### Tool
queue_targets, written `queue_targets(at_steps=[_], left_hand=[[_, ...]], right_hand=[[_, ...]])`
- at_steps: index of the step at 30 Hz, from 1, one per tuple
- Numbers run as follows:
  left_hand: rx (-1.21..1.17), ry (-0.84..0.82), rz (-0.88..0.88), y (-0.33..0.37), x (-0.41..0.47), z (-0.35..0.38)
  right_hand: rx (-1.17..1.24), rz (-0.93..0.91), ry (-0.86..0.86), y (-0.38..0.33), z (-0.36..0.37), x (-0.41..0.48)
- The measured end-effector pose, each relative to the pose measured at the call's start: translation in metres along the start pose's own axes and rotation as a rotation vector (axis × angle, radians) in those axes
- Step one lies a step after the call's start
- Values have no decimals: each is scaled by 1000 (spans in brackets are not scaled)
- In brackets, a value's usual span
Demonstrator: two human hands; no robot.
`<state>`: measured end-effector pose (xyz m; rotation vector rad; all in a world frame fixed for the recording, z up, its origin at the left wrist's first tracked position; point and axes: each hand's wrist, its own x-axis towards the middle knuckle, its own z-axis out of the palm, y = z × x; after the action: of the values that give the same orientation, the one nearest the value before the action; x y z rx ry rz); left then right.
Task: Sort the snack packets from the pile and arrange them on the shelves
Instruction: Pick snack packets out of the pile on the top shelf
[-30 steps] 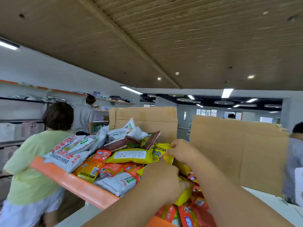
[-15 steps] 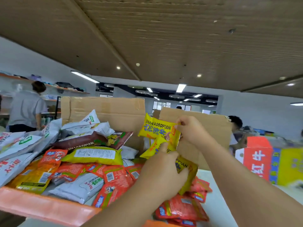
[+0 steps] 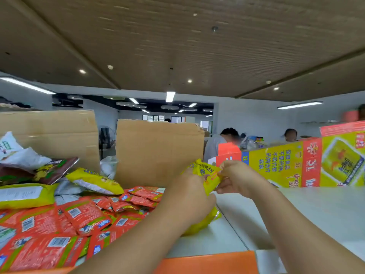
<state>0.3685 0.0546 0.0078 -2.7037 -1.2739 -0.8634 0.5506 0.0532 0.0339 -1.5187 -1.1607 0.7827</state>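
Lots going on around us here. On the left is the pile: red packets spread flat in front. Behind them are a fat yellow bag, a brown packet and some white bags heaped on top. Two cardboard panels stand upright right behind the pile and block most of the room. On the right a printed yellow-and-red carton stands along the back of the white bench. An orange rim runs along the near edge. A couple of people sit beyond the cardboard, pretty blurry.

The yellow packets we're after are off the pile. We hold them up over the bench just right of the red ones, in front of the carton's left end.

Both forearms reach in from the bottom. Our left hand has its back to the camera, its grip wrapped round the bunch, with more yellow poking out below the wrist. Our right hand sits just beside it, its grip pinching the right edge of the top packet.
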Motion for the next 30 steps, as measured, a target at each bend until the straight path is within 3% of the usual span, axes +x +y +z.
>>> queue_targets(at_steps=[4,6,8,10,12,14,16,25,30], left_hand=[[211,-271,-96,24,9,25],[233,-332,-116,32,15,32],[231,-376,-139,36,21,39],[208,-376,-186,37,25,43],[145,-378,-267,37,27,50],[145,-411,-284,36,28,57],[137,-422,-278,35,30,61],[139,-425,-289,34,31,60],[158,-400,-316,34,30,59]], right_hand=[[-708,233,-180,13,-40,-11],[-893,300,-238,16,-56,-11],[-1054,231,-235,15,-66,-7],[-1187,18,-152,14,-65,1],[-1142,-129,-131,18,-53,11],[-1167,-168,-237,26,-37,21],[-1253,-153,-342,37,-26,30],[-1366,-145,-489,20,-48,23],[-1378,-138,-438,30,-40,8]])
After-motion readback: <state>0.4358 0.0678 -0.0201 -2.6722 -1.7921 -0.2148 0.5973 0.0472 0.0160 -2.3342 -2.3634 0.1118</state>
